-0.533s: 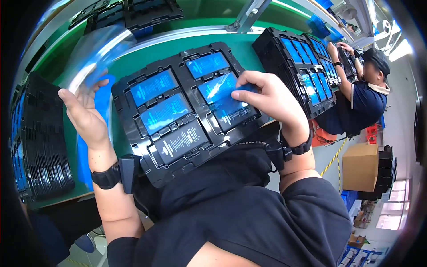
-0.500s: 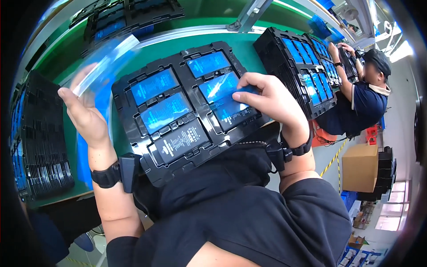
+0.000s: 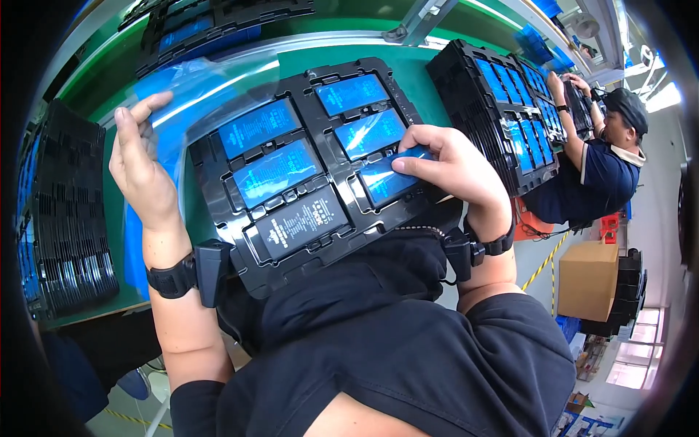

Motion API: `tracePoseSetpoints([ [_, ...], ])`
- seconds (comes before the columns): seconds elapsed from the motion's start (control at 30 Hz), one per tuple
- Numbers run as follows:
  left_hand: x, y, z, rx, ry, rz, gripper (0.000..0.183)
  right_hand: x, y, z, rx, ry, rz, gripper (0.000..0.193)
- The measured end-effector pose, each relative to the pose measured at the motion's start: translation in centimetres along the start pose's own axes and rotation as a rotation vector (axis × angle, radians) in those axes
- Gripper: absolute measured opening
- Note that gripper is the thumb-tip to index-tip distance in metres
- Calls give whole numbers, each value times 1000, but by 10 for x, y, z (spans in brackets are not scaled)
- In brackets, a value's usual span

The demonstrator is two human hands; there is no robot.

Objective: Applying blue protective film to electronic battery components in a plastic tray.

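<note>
A black plastic tray (image 3: 227, 211) lies tilted in front of me, holding several flat rectangular batteries in two columns. Most have a glossy blue film on top; the near-left battery (image 3: 302, 222) is bare dark grey. My right hand (image 3: 459, 164) has thumb and index closed at the far-right corner of the blue film (image 3: 384, 182) on the near-right battery. My left hand (image 3: 145, 164) is raised beside the tray's left edge, a wide clear sheet of plastic film (image 3: 226, 84) at its fingers. How the fingers grip it is partly hidden. The sheet reaches over the tray's far-left corner.
Stacked black trays stand at left (image 3: 69, 218) and right (image 3: 473, 109), with more (image 3: 226, 29) at the back. Blue sheeting (image 3: 137, 247) hangs by my left wrist. A co-worker (image 3: 604, 167) handles trays at the far right. A cardboard box (image 3: 586, 280) is behind.
The clear sheet in my left hand has swung right and flattened out over the tray's far-left corner. The near-right battery, partly dark before, now shows blue across its top under my right hand.
</note>
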State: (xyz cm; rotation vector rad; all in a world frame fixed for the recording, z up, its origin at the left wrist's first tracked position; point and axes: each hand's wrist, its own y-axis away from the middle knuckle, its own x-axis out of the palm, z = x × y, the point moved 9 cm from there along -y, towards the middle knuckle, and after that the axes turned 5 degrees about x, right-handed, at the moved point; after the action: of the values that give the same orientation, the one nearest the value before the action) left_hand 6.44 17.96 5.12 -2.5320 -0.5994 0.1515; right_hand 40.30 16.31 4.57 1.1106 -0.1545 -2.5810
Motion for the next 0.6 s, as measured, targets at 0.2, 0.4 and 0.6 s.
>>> tracePoseSetpoints([
  [0.2, 3, -1, -6, 56, 12, 24, 53, 2, 0, 0, -25, -20, 8, 19],
  [0.4, 6, 0, -7, 64, 52, 31, 53, 2, 2, 2, -51, 15, -1, 21],
  [0.6, 6, 0, -8, 62, 50, 26, 52, 2, 2, 5, -33, 28, 11, 21],
])
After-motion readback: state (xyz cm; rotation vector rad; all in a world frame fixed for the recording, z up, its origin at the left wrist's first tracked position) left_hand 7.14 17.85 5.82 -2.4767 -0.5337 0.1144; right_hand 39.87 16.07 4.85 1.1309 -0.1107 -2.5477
